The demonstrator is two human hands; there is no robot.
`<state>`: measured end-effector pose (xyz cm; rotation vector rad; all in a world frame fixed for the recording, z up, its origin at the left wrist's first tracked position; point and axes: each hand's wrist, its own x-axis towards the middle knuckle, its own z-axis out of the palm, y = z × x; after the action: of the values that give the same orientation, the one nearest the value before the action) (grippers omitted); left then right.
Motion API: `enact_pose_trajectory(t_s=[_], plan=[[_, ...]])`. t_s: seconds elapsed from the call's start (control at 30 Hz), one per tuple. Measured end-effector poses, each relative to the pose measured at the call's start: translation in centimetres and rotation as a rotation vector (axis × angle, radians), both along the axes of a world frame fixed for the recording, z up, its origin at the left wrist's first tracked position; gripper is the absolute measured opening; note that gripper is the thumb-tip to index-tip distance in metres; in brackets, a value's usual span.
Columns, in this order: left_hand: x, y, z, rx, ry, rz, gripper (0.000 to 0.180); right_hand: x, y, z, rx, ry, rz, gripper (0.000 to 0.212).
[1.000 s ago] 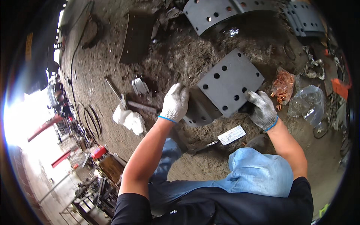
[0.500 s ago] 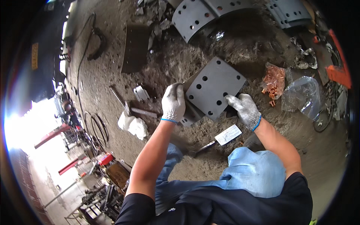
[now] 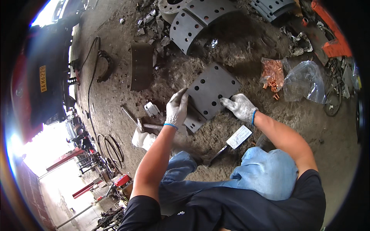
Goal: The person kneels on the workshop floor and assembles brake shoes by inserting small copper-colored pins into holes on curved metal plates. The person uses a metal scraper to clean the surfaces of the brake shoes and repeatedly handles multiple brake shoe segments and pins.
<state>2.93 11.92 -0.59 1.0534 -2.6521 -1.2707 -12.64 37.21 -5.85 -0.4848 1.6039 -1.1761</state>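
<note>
A grey brake lining (image 3: 211,85), curved and drilled with several round holes, is held before me, tilted cornerwise. My left hand (image 3: 177,107), in a white knit glove, closes on its left edge, with the fingertips partly out of sight. On the lower right edge my right hand (image 3: 239,107), gloved alike, grips with its thumb on the top face and its fingers hidden beneath. Under the lining's lower left side shows another grey piece (image 3: 194,122) with small holes; how it joins the lining I cannot tell.
Left of my hands lie a hammer (image 3: 153,126), a white bundle (image 3: 139,138) and a dark curved plate (image 3: 141,65). To the right are a bag of copper rivets (image 3: 273,73) and a clear plastic bag (image 3: 306,82). A white card (image 3: 239,136) lies near my knees; brake shoes (image 3: 192,24) stand beyond.
The whole view has turned a little, shifting the floor things. Both hands keep their hold on the brake lining, which sits slightly farther left in the picture.
</note>
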Motion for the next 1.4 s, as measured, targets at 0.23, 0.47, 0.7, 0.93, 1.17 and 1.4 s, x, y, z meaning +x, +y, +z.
enact_pose_trajectory(t_s=[0.23,0.47,0.7,0.93,1.17,1.4], plan=[[-0.4,0.5,-0.5,0.015,0.065,0.008,0.038,-2.3,5.9,-2.1,0.123,0.040,-0.227,0.041],[0.3,0.8,-1.4,0.177,0.164,0.163,0.034,-3.7,15.8,-5.5,0.390,0.583,-0.397,0.023],[-0.4,1.7,-1.9,0.165,0.174,0.233,0.033,-2.9,15.7,-7.8,0.419,0.789,-0.425,0.033],[-0.5,1.5,-1.7,0.136,0.157,0.183,0.033,-4.9,15.0,-8.2,0.401,0.934,-0.294,0.026],[-0.7,1.7,-1.6,0.143,0.187,0.197,0.034,-4.6,15.4,-8.2,0.230,0.340,-0.614,0.021],[-0.4,1.7,-1.1,0.161,0.133,0.218,0.034,-5.9,8.0,-0.7,-0.001,-0.143,-0.429,0.019]])
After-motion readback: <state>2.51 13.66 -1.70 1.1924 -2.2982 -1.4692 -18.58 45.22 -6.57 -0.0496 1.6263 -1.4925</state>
